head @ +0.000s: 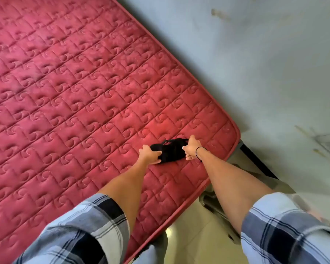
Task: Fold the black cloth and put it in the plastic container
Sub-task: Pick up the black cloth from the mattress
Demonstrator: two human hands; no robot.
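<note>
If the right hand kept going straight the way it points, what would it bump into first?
Past the black cloth the right hand holds, likely only red mattress, then its far edge by the wall; depth is hard to judge.

One black cloth (171,151) at about four o'clock — two hands on it, left hand (150,154) and right hand (191,147) — one red mattress (74,92).

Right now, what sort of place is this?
Probably a bedroom: a red quilted mattress on a frame, a plain painted wall beside it, and tiled floor. Both hands hold the black cloth.
</note>
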